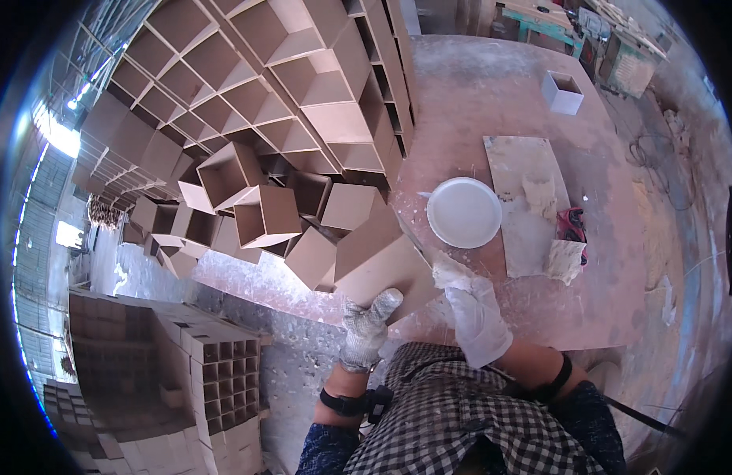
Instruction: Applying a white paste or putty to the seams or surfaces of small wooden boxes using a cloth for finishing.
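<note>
Near the middle of the frame I saw one brown fibreboard box [394, 273], tilted, at the near edge of a wide, reddish, dust-smeared table [453, 95]. The person's left hand [367, 332], in a grey knitted glove, was closed on the box's near edge, thumb laid over the top face. The right hand [470, 305], in a loose white glove, met the box's right edge; I couldn't tell whether its fingers gripped. Just left and above lay a jumble of loose brown open-ended boxes [267, 214], at least eight, overlapping too much for an exact count. Behind them, in the upper left, rose a tall stack of brown square boxes [223, 71]; another stack of pale brown boxes [227, 380] stood in the lower left. Right of centre sat one round white shallow dish [464, 212], beside one pale rectangular board [524, 226]. One ragged cream-coloured chunk [566, 261] and one pink-and-black bundle [572, 225] lay at the board's right edge. One small white open-topped box [562, 93] stood alone toward the upper right.
</note>
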### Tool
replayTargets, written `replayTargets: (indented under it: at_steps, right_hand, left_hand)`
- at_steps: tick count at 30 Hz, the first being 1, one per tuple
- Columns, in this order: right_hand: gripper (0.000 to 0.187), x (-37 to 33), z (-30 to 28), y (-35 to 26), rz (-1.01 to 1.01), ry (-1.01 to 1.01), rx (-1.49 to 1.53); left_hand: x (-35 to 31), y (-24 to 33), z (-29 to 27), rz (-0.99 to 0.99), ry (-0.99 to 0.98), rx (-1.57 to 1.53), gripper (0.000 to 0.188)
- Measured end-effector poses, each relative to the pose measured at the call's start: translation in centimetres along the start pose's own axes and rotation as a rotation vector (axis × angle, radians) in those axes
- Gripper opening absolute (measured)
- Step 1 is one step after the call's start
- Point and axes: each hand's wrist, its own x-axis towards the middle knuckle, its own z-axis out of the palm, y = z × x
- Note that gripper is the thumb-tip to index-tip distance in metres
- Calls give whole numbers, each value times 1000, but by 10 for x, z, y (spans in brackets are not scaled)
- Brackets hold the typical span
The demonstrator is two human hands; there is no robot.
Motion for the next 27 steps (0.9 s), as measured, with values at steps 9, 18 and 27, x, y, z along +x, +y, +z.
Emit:
replayTargets:
  at_steps: [9, 18, 27]
  right_hand:
    - [45, 7, 9, -59, 169, 126, 228]
    - [41, 2, -28, -68, -112, 13, -275]
    - [36, -1, -49, -18, -30, -37, -269]
  left_hand:
    - [-8, -13, -11, -106, -212, 461, 28]
    - [-4, -78, -51, 534, -685, 1167, 27]
    - [6, -96, -33, 652, -913, 1212, 33]
